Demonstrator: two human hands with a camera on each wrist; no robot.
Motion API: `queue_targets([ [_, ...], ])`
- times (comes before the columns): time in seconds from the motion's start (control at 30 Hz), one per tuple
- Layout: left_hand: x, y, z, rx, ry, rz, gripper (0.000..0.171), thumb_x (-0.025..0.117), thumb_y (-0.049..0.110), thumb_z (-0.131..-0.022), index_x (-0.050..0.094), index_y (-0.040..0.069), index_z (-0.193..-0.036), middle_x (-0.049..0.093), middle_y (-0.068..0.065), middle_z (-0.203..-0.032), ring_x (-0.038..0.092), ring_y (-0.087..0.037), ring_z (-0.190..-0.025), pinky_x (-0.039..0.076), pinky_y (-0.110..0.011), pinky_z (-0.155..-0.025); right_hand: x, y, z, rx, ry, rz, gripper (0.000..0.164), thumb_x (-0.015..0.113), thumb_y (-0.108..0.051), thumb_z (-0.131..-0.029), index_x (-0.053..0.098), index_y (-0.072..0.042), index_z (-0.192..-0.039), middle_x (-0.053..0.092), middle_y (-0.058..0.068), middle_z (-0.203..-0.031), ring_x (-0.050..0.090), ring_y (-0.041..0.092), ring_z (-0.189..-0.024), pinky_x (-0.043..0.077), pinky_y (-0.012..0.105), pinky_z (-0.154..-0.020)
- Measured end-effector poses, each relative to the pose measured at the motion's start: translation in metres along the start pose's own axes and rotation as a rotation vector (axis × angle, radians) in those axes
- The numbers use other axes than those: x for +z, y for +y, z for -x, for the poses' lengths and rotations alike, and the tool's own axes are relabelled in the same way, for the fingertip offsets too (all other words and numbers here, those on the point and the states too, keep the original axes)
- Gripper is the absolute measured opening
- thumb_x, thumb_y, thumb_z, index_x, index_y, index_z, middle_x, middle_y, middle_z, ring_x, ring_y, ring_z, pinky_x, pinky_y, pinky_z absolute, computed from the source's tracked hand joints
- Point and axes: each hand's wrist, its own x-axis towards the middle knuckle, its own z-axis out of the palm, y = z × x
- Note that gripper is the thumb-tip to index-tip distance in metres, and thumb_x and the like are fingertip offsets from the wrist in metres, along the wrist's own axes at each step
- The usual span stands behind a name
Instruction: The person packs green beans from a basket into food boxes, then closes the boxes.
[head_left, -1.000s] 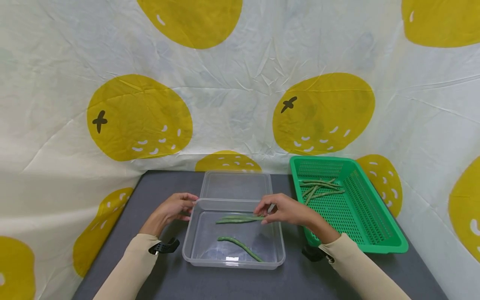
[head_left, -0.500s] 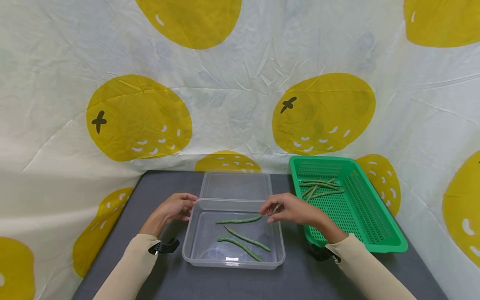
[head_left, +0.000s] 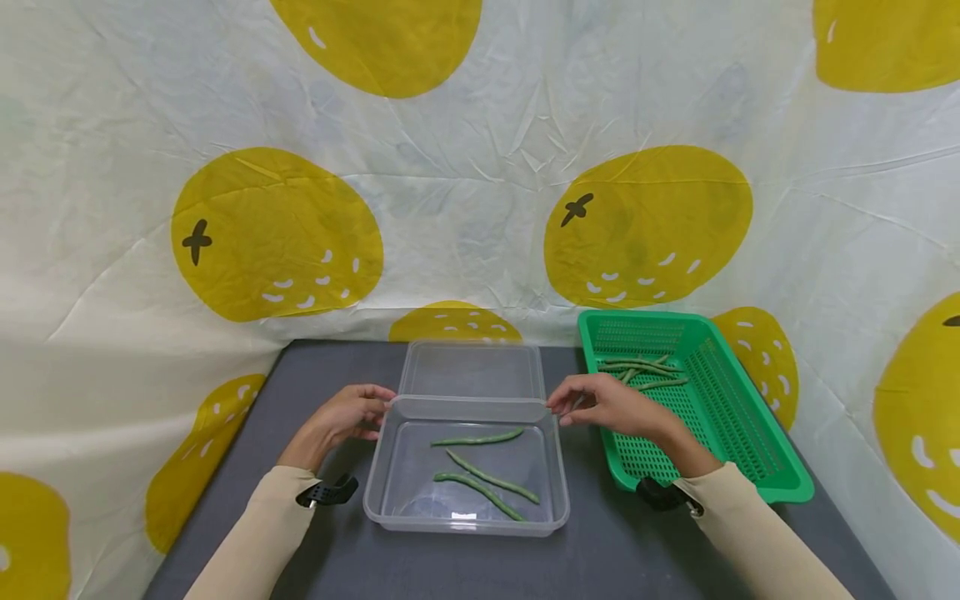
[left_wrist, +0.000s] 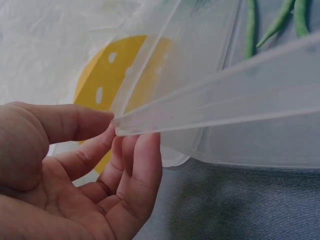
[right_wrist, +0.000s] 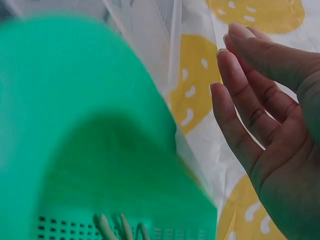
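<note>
A clear rectangular plastic container point(head_left: 405, 475) lies before me with three green beans inside: one bean point(head_left: 480, 440) at the back, a second point(head_left: 495, 478) in the middle and a third point(head_left: 480, 496) nearest me. My left hand point(head_left: 347, 421) pinches the container's far left corner; in the left wrist view, thumb and fingers point(left_wrist: 145, 175) meet at its rim point(left_wrist: 200, 110). Just past the far right corner hovers my right hand point(head_left: 615, 406). Its fingers are loosely bent and hold nothing, as the right wrist view point(right_wrist: 270, 105) confirms.
To the right stands a green perforated basket point(head_left: 750, 467) with several more green beans point(head_left: 641, 368) at its back left. Behind the container lies a flat clear plastic piece, seemingly its lid point(head_left: 472, 369). A patterned cloth point(head_left: 465, 225) hangs beyond the dark table point(head_left: 322, 567).
My right hand has let go of one green bean, now lying in the middle of the container. It then drew back to the right, over the rim. My left hand stays in place.
</note>
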Motion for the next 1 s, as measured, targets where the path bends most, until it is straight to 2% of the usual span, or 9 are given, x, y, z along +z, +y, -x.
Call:
queue_targets([
  [0.1,0.000,-0.001,-0.001,0.003,0.000,0.002,0.038,0.058,0.008,-0.098,0.055,-0.008,-0.132,0.067,-0.019,-0.104,0.063,-0.021,-0.082,0.057,-0.037,-0.067,-0.006,0.006,0.004,0.013,0.023,0.017,0.024,0.070,-0.016,-0.096,0.070,-0.012,-0.120,0.070,0.008,-0.115,0.068,0.017,-0.100,0.056,0.032,-0.085],
  [0.27,0.001,-0.002,-0.002,0.005,0.006,-0.005,0.037,0.058,0.008,-0.099,0.056,-0.007,-0.132,0.067,-0.020,-0.105,0.063,-0.021,-0.082,0.058,-0.038,-0.068,-0.015,0.016,0.010,0.062,0.064,0.026,0.022,0.069,-0.018,-0.097,0.070,-0.018,-0.119,0.070,0.000,-0.113,0.068,0.018,-0.103,0.055,0.033,-0.087],
  [0.5,0.003,-0.002,0.001,0.003,0.013,-0.005,0.037,0.057,0.007,-0.098,0.056,-0.007,-0.132,0.067,-0.020,-0.105,0.063,-0.020,-0.081,0.058,-0.037,-0.068,-0.027,0.030,0.017,0.082,0.110,0.003,0.022,0.069,-0.015,-0.097,0.070,-0.016,-0.119,0.071,0.003,-0.110,0.067,0.025,-0.101,0.056,0.030,-0.084],
  [0.77,0.003,-0.002,0.003,0.005,0.013,-0.012,0.037,0.057,0.008,-0.099,0.055,-0.008,-0.132,0.066,-0.021,-0.106,0.063,-0.021,-0.082,0.057,-0.037,-0.068,-0.040,0.054,0.025,0.118,0.144,-0.047,0.022,0.066,-0.009,-0.098,0.068,-0.005,-0.120,0.070,0.014,-0.109,0.066,0.040,-0.101,0.057,0.046,-0.085],
  [0.83,0.003,-0.002,0.002,0.003,0.015,-0.007,0.037,0.058,0.008,-0.099,0.055,-0.008,-0.132,0.066,-0.021,-0.106,0.063,-0.021,-0.081,0.057,-0.037,-0.068,-0.043,0.060,0.027,0.125,0.155,-0.058,0.023,0.066,-0.007,-0.098,0.068,-0.003,-0.121,0.070,0.018,-0.110,0.066,0.039,-0.102,0.057,0.048,-0.087],
  [1.0,0.002,-0.003,0.002,0.008,0.014,-0.009,0.037,0.058,0.008,-0.099,0.056,-0.008,-0.132,0.067,-0.020,-0.106,0.063,-0.021,-0.082,0.058,-0.038,-0.068,-0.050,0.075,0.032,0.131,0.191,-0.021,0.023,0.066,-0.006,-0.097,0.068,-0.001,-0.120,0.070,0.017,-0.110,0.066,0.027,-0.099,0.057,0.040,-0.086],
])
